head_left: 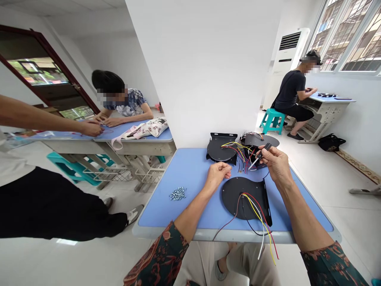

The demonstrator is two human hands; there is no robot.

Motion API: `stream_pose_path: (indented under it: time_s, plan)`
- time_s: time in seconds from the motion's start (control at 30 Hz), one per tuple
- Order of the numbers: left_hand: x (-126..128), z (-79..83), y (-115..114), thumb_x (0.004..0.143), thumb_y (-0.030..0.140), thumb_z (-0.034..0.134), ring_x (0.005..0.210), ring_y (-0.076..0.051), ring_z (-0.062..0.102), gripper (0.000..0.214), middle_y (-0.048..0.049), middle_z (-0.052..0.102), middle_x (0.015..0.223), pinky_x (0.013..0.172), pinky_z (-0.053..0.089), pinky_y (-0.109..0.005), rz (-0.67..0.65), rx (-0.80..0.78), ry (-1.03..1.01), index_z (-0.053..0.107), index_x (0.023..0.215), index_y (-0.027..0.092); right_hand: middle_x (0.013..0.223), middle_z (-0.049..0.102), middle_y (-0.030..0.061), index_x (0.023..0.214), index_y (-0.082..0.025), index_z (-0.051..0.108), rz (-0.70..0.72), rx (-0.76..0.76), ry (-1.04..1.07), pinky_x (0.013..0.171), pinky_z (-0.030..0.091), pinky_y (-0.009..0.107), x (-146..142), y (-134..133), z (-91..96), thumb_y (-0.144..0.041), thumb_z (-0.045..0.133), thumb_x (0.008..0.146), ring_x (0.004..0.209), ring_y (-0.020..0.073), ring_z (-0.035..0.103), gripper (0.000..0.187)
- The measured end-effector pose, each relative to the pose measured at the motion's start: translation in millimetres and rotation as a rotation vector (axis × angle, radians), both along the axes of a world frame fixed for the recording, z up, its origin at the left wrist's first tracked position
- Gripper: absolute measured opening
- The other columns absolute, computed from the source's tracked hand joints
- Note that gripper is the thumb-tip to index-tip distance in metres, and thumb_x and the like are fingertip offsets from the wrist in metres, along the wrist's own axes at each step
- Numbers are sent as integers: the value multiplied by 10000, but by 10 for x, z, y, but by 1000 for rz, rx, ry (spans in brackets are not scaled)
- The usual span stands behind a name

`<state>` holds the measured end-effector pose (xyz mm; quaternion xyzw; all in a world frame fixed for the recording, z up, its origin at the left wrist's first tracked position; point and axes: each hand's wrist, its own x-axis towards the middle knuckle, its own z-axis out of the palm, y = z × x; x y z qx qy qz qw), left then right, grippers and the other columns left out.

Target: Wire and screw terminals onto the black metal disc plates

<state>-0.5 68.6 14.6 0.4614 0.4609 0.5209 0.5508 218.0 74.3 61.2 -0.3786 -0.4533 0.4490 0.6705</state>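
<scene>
My right hand [275, 163] grips a small black-handled tool [263, 152] with a pale metal tip, held over a tangle of wires. My left hand [218, 175] rests curled on the blue table top [190, 178], and nothing shows in its fingers. Between my hands lies a round black metal plate [238, 196] with a bent bracket edge and red, yellow, white and black wires [256, 216] hanging over the table's near edge. Two similar wired plates [222, 150] [260, 141] sit beyond my hands. A small pile of silver screws [177, 193] lies left of my left hand.
A white wall [205, 71] rises behind the table. On the left, a seated person [120, 101] and a standing person's arm [44, 121] work at a blue table with a cloth bag [145, 129]. A seated person [290, 93] on a teal stool works at a desk by the windows.
</scene>
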Motion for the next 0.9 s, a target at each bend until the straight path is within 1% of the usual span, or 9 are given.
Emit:
stream_pose_path:
  time_s: [0.23, 0.37, 0.47, 0.57, 0.7, 0.83, 0.9]
  plan:
    - [10, -24, -11, 739, 195, 808, 550, -95, 638, 130, -13, 683, 603, 580, 552, -205, -13, 18, -35, 703, 712, 122, 731, 711, 38, 848, -182, 754, -16, 18, -36, 505, 475, 241, -34, -9, 2, -417, 889, 627, 661, 148, 639, 350]
    - [20, -33, -35, 706, 241, 836, 591, -117, 666, 172, -22, 700, 635, 606, 579, -229, -35, 17, -44, 715, 744, 125, 736, 717, 35, 874, -188, 746, -38, 32, -80, 509, 479, 245, -45, 0, -24, -429, 873, 649, 660, 148, 634, 353]
    - [33, -29, -60, 707, 217, 816, 628, -129, 685, 144, -23, 714, 676, 626, 583, -236, -39, 34, -23, 719, 769, 130, 732, 720, 32, 885, -195, 746, -63, 47, -105, 514, 488, 249, -61, -13, -34, -435, 858, 672, 680, 161, 649, 340]
    - [53, -19, -77, 750, 141, 733, 617, -128, 683, 25, -10, 703, 665, 633, 565, -234, -3, 46, 51, 718, 771, 139, 720, 716, 26, 879, -200, 744, -123, 80, -135, 513, 496, 254, -97, -42, -29, -429, 855, 683, 679, 168, 653, 320]
    - [105, -43, -105, 802, 84, 653, 642, -126, 672, 114, 0, 703, 693, 666, 536, -233, 65, 131, 227, 729, 779, 166, 732, 715, 21, 882, -209, 738, -189, 131, -175, 519, 502, 259, -157, -87, -20, -410, 842, 722, 671, 166, 652, 278]
    - [172, -104, -149, 813, 64, 638, 708, -140, 657, 167, -6, 726, 787, 717, 515, -250, 90, 231, 374, 741, 788, 193, 768, 714, 23, 900, -218, 731, -203, 157, -194, 519, 500, 258, -190, -132, -16, -425, 823, 767, 701, 169, 659, 262]
    - [193, -118, -165, 818, 73, 641, 750, -152, 661, 167, -11, 735, 820, 748, 507, -260, 101, 252, 406, 745, 792, 201, 773, 717, 25, 912, -224, 732, -210, 157, -202, 525, 505, 261, -195, -150, -11, -436, 809, 788, 709, 169, 657, 258]
